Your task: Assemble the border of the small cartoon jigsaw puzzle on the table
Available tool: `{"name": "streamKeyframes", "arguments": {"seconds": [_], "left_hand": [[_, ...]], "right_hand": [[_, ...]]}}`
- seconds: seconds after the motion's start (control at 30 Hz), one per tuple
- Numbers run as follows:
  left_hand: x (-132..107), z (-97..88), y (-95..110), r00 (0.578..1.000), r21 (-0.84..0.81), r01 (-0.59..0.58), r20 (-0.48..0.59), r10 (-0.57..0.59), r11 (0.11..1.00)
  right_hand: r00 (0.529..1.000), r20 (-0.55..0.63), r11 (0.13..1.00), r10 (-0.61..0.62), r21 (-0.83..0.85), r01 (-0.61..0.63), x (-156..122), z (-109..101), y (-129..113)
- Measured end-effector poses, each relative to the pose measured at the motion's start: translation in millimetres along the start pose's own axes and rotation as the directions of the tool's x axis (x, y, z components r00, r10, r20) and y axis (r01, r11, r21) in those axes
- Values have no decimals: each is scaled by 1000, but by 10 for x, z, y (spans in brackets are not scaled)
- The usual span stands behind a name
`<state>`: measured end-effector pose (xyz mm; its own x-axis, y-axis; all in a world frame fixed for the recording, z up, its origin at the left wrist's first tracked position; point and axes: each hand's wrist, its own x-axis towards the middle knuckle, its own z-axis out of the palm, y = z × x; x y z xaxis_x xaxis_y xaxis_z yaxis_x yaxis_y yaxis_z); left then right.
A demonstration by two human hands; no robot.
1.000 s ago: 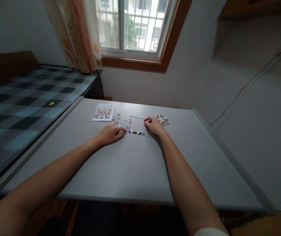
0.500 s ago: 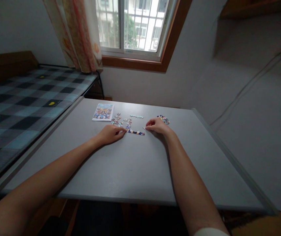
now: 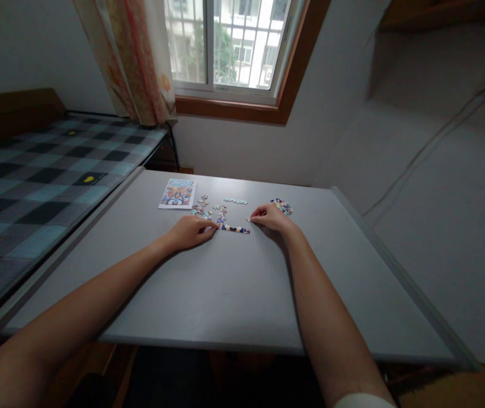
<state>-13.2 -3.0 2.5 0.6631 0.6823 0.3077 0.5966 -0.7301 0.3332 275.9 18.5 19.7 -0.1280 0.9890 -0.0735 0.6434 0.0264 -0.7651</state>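
In a dim room with pale walls (image 3: 323, 141), a barred window (image 3: 242, 51) in a brown frame, with a flowered curtain (image 3: 140, 62) to its left. Along the left side, a bed (image 3: 55, 158) under a checked cover; high on the right, a shelf (image 3: 433, 16), and below it a cable (image 3: 425, 144) slanting down the wall. Across the middle, a grey-white bench (image 3: 225, 283).

Near the far left of the bench, a printed card (image 3: 178, 194), lying flat. Just beside it, toward the middle, scattered pieces (image 3: 201, 211) of a puzzle. Next, a joined strip (image 3: 237, 229), dark and yellow, lying crosswise nearest the body, with a short column (image 3: 222, 212) running away from its left end. Farther back, apart from both, a pale row (image 3: 235, 201). To the right, behind the right hand (image 3: 270, 216) and partly hidden by it, a dense pile (image 3: 284, 207).

Resting low on the bench with the left hand (image 3: 188, 231), fingers (image 3: 208, 224) stretched to the strip's left corner and touching there; impossible to tell whether gripping or only pressing. With the right hand, pinching a small single piece (image 3: 248, 220) between the fingertips, just beyond the strip's right end and apart from it.
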Motion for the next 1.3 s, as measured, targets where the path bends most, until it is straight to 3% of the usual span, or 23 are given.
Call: {"name": "streamKeyframes", "arguments": {"seconds": [0.37,0.87,1.3], "left_hand": [[5,-3,21,999,26,32,16,-32,999],[4,20,-22,1000,18,26,13,-26,999],[8,21,-22,1000,17,20,15,-20,1000]], "right_hand": [[1000,23,999,-20,27,20,24,3,76],[996,-87,999,26,-29,-29,14,-5,5],[1000,2,999,-27,-24,27,4,6,15]]}}
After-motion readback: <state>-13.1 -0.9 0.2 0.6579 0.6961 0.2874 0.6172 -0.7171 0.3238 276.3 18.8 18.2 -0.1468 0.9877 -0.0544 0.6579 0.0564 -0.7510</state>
